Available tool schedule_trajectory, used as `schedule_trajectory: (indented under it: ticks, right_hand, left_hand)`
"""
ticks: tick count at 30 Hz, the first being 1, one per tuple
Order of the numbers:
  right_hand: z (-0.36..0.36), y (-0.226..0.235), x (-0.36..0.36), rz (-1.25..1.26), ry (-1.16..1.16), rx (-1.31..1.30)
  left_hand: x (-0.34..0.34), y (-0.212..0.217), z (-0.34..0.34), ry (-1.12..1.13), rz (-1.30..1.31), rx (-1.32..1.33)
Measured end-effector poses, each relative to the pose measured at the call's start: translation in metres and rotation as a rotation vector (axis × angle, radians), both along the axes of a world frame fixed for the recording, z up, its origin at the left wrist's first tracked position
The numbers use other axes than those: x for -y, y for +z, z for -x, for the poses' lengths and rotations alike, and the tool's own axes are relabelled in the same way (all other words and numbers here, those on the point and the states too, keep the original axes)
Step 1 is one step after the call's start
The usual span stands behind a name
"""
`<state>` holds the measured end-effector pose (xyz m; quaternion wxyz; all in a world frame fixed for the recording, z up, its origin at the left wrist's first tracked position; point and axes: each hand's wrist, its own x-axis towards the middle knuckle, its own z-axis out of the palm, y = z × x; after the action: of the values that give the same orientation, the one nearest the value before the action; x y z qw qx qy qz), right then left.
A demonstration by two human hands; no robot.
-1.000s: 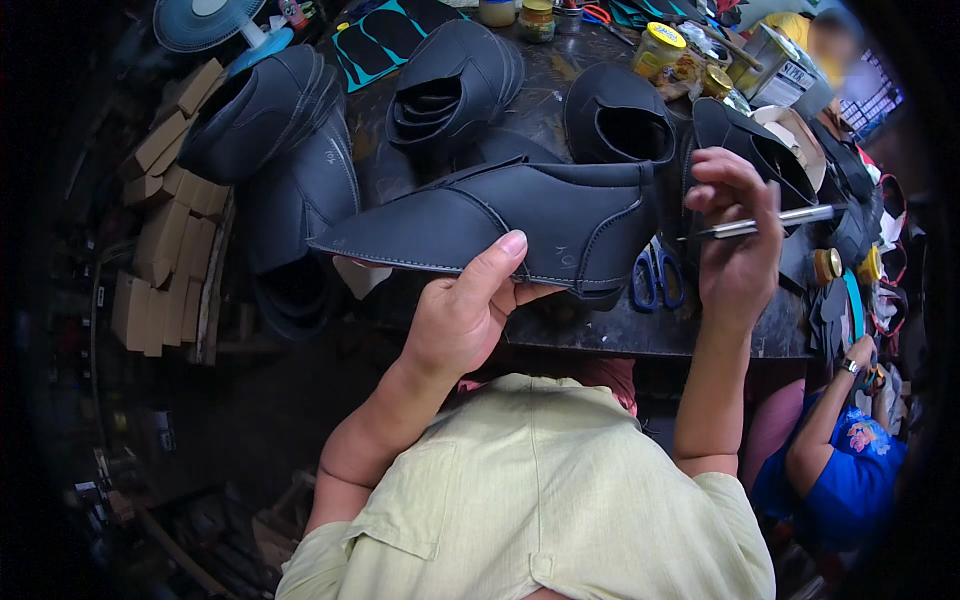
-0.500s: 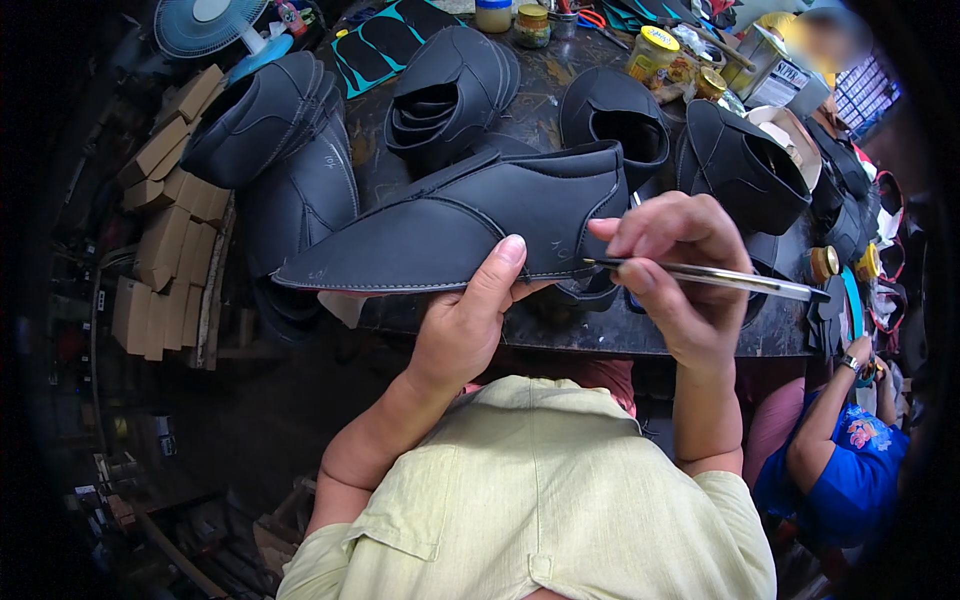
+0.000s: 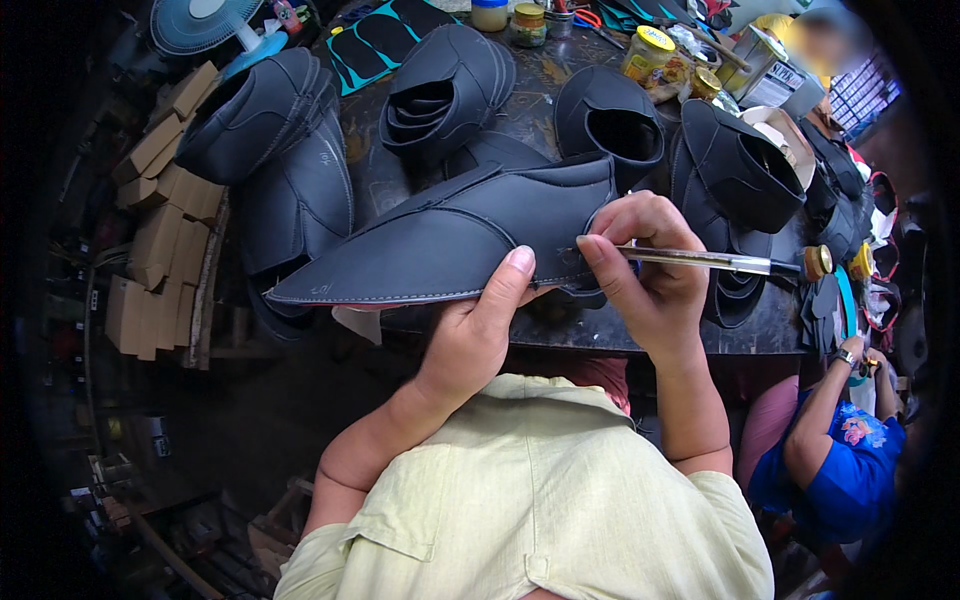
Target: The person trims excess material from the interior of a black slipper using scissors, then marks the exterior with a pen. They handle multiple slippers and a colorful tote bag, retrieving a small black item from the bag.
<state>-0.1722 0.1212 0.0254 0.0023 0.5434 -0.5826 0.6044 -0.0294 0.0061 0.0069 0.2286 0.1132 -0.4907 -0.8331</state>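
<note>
A black shoe upper (image 3: 430,245) with pale stitching along its lower edge is held up before me, its pointed end to the left. My left hand (image 3: 482,318) grips the lower edge, thumb on the outer face and the other fingers hidden behind. Between the thumb and fingers of my right hand (image 3: 650,265) is a slim pen (image 3: 700,259) with a clear barrel, lying nearly level. The pen's tip end is by the right part of the upper; the fingertips partly cover it, and whether it touches I cannot tell. Faint light marks show on the upper.
Stacks of black shoe uppers (image 3: 430,100) stand on the dark table (image 3: 540,335) beyond my hands. Behind them are jars (image 3: 648,50), a metal can (image 3: 765,75) and a fan (image 3: 205,22). Cardboard boxes (image 3: 160,240) are piled at left. Another person in blue (image 3: 850,450) works at right.
My right hand has moved slightly left with the pen, its fingers closer to the upper. The upper's right end has dipped a little, and the left hand still grips it.
</note>
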Motion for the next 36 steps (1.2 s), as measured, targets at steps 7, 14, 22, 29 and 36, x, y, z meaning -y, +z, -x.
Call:
schedule_trajectory:
  ticks: [7, 14, 22, 29, 36]
  right_hand:
    - [-0.005, -0.006, 0.005, 0.038, -0.032, 0.141]
    - [0.003, -0.009, 0.008, 0.051, 0.019, 0.002]
    - [0.002, -0.008, 0.005, 0.015, -0.043, 0.043]
    - [0.007, -0.001, 0.003, -0.024, 0.057, 0.248]
    - [0.001, -0.003, 0.009, 0.060, 0.057, 0.392]
  left_hand:
    - [0.000, -0.001, 0.002, 0.006, -0.031, 0.005]
    - [0.001, -0.001, 0.003, 0.001, -0.043, -0.009]
    - [-0.002, 0.000, 0.004, 0.003, 0.002, -0.005]
    - [0.007, 0.002, 0.007, -0.025, -0.102, 0.002]
    - [0.015, 0.001, 0.009, -0.057, -0.144, -0.036]
